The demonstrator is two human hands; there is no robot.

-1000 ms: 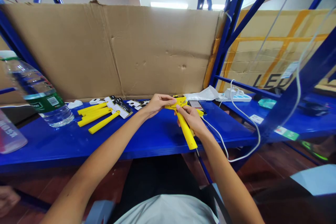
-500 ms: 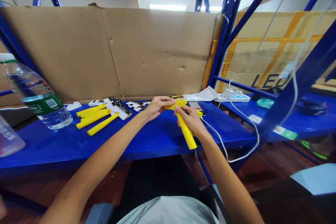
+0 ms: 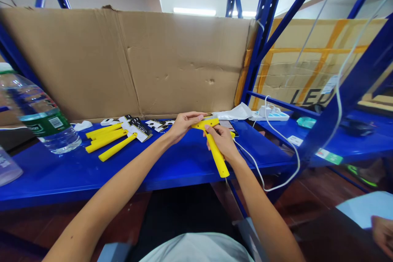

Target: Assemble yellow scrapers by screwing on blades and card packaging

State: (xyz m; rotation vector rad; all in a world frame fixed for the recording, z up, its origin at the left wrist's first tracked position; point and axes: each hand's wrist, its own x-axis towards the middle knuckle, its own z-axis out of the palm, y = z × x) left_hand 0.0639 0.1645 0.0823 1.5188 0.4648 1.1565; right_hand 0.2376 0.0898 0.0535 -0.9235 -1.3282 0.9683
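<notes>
A yellow scraper (image 3: 218, 157) with a T-shaped head is held above the blue table's front part, handle slanting down toward me. My left hand (image 3: 183, 126) pinches the left end of its head. A thin flat strip shows along the head's far edge, too small to make out. My right hand (image 3: 221, 138) is closed around the handle near the neck. Part of another yellow handle (image 3: 232, 134) shows behind my right hand. To the left lie several more yellow scrapers (image 3: 118, 147), some with black-and-white cards (image 3: 137, 127) at their heads.
A water bottle (image 3: 50, 125) leans in at the left beside a clear plastic container (image 3: 7, 168). A cardboard sheet (image 3: 184, 65) backs the blue table (image 3: 123, 180). A phone (image 3: 230, 127), plastic bag (image 3: 235, 112), power strip (image 3: 276, 115) and white cable (image 3: 296, 163) are right. Another person's hand (image 3: 382, 233) is lower right.
The view has shifted slightly. Both hands keep their hold on the scraper, and its head is turned a little more toward me. Another person's hand has come in at lower right.
</notes>
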